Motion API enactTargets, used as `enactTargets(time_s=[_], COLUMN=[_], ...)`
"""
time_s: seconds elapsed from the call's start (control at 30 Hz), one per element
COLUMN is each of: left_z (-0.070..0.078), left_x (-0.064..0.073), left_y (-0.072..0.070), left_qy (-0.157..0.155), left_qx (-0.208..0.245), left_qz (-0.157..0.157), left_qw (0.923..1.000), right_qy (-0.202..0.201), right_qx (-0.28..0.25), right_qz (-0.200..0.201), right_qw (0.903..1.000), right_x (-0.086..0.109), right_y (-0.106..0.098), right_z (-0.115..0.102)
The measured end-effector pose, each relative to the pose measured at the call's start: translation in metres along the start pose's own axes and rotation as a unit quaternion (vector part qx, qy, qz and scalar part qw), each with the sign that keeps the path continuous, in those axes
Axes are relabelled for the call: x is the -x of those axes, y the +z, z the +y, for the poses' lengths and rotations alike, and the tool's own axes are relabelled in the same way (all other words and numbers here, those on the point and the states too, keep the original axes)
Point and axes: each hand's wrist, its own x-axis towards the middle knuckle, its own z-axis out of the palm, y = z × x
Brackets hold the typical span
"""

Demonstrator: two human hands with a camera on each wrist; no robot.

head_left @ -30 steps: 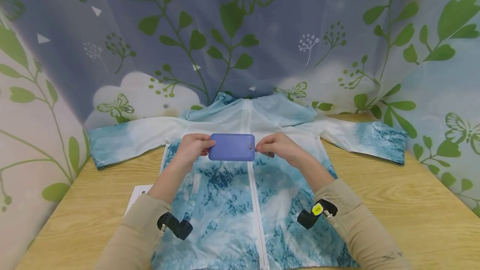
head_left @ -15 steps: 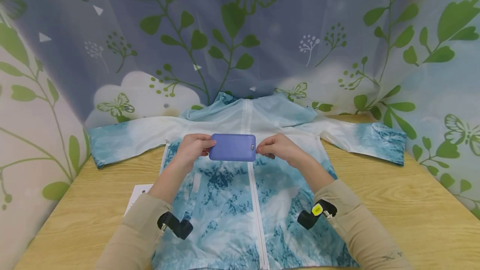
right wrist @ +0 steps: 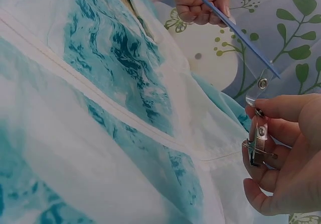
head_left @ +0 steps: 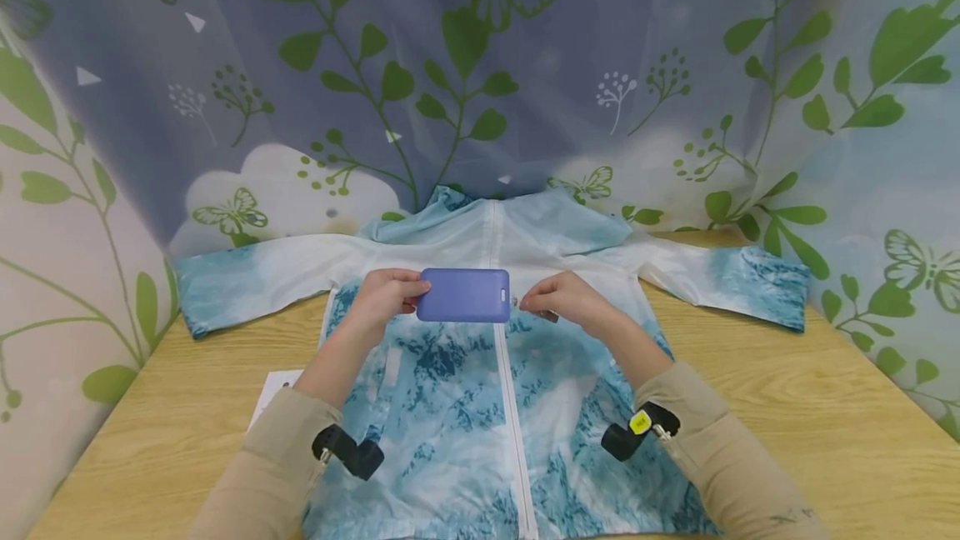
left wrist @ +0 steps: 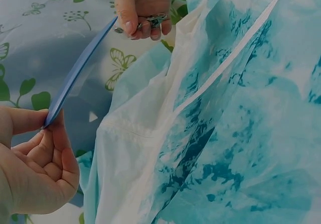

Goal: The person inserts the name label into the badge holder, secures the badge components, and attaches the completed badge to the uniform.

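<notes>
Blue, flat plastic card holder with round corners is up in the air, over a wide yellow-brown wooden surface. On the surface lies a big blue-and-white cloth jacket with a white zip, its long arms spread out to both sides, maybe so that it stays flat. Just beside it is a white paper sheet, partly out of sight. The left hand has its grip clamped on one short end of the holder, probably so that the other end, with the small slot, is free. I cannot tell if the holder has anything inside. The right hand is near that slot, its grip pinched on a clear plastic strap with round metal snaps. I cannot tell if the strap goes through the slot. Smallest is a silver metal clip by that hand.
</notes>
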Motion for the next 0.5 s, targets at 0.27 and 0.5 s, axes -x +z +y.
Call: enactTargets(time_s=[0.27, 0.5], left_z=[0.001, 0.0], left_x=[0.001, 0.002], left_y=[-0.002, -0.003], left_qy=[0.005, 0.002], left_qx=[0.0, -0.002], left_qz=[-0.004, -0.009], left_qw=[1.0, 1.0], right_qy=[0.004, 0.006], right_qx=[0.004, -0.006], right_qz=[0.011, -0.004], right_qw=[0.9999, 1.0], right_x=[0.003, 0.008], right_y=[-0.006, -0.009], right_z=[0.01, 0.018])
